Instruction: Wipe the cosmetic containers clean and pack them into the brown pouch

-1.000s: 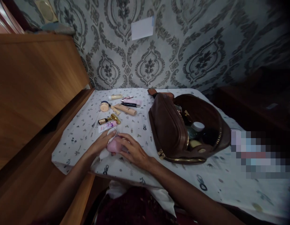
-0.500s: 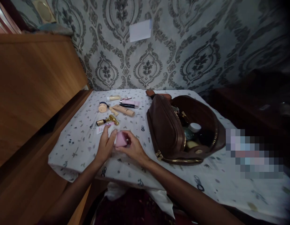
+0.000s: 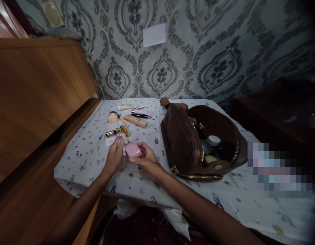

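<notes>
A small pink rounded item is gripped in the fingers of my right hand, above the patterned cloth. Just left of it, my left hand is closed on something white, mostly hidden by the fingers and perhaps a tissue. Beyond my left hand lie a white and pink tube and a gold and black lipstick. Farther back are a beige tube, a black tube, a pale pink tube, a cream tube and a round beige compact.
An open brown bag stands right of my hands, holding a white-lidded jar and other containers. A wooden cabinet rises at the left. The patterned wall is behind the cloth-covered surface. A blurred-out item lies at the right.
The pink item has turned in my right hand, showing a broader, shinier face. The whole view has shifted slightly.
</notes>
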`<action>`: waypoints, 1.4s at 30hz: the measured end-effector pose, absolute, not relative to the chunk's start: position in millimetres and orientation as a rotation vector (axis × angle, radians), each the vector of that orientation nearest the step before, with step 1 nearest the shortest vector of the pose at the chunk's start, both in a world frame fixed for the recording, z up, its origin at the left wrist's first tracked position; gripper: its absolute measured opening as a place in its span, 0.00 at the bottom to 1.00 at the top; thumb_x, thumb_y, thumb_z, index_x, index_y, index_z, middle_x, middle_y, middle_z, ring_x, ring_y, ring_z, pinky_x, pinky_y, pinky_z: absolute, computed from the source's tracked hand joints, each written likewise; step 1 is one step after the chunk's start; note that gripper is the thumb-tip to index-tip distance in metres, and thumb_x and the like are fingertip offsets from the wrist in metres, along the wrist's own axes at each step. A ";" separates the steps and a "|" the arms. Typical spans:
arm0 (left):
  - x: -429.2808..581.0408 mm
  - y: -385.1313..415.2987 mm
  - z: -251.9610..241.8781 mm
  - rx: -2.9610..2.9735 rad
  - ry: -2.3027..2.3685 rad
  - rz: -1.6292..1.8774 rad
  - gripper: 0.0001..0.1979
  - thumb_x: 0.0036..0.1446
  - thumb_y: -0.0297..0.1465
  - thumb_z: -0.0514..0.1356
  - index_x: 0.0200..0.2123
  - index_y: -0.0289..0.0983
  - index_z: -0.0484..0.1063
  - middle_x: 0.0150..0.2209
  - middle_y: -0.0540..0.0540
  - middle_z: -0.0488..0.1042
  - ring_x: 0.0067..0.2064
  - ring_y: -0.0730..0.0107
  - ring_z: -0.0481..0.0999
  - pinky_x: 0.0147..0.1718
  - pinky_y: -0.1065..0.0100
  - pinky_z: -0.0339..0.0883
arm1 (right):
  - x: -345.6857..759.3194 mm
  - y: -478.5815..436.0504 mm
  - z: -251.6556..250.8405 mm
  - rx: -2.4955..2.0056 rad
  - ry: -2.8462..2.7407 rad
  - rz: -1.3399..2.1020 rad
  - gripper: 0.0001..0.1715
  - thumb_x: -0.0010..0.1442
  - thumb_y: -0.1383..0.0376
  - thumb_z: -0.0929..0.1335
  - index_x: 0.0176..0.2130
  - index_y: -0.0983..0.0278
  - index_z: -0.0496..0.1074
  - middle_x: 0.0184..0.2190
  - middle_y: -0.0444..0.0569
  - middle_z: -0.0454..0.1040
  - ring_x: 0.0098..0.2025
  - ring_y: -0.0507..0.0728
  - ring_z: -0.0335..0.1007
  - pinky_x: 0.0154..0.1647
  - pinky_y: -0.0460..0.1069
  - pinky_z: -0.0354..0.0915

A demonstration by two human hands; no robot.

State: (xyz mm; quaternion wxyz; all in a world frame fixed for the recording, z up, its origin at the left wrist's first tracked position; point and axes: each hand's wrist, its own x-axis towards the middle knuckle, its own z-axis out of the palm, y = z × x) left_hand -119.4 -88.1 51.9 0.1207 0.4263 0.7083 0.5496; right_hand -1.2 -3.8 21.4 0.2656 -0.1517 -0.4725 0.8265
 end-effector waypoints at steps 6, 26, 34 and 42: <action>-117.5 -99.7 50.5 1.825 2.208 1.415 0.15 0.69 0.37 0.48 0.51 0.37 0.69 0.45 0.42 0.74 0.48 0.62 0.72 0.50 0.61 0.65 | -0.5 -3.7 23.9 -0.423 -1.127 2.320 0.37 0.35 0.66 0.80 0.43 0.57 0.65 0.34 0.40 0.75 0.33 0.52 0.70 0.34 0.46 0.67; -101.5 -101.2 61.2 2.683 2.306 0.706 0.13 0.65 0.32 0.56 0.52 0.36 0.70 0.50 0.41 0.76 0.53 0.57 0.71 0.46 0.62 0.72 | 0.0 8.2 6.5 -0.374 -1.924 1.289 0.19 0.45 0.71 0.70 0.40 0.61 0.72 0.35 0.47 0.69 0.37 0.58 0.67 0.39 0.53 0.65; -126.8 -94.2 68.9 1.895 2.298 0.899 0.19 0.69 0.39 0.46 0.30 0.37 0.68 0.30 0.47 0.73 0.34 0.65 0.71 0.37 0.65 0.65 | 4.9 3.6 10.0 -0.171 -2.058 1.224 0.21 0.50 0.65 0.74 0.45 0.60 0.72 0.41 0.50 0.69 0.45 0.61 0.67 0.47 0.55 0.66; -117.9 -107.7 63.7 1.633 2.252 1.055 0.14 0.67 0.40 0.45 0.39 0.39 0.65 0.34 0.46 0.72 0.36 0.63 0.71 0.41 0.61 0.65 | 2.7 1.1 11.9 -0.395 -1.968 1.326 0.27 0.44 0.67 0.74 0.45 0.61 0.66 0.43 0.48 0.71 0.45 0.61 0.69 0.47 0.55 0.66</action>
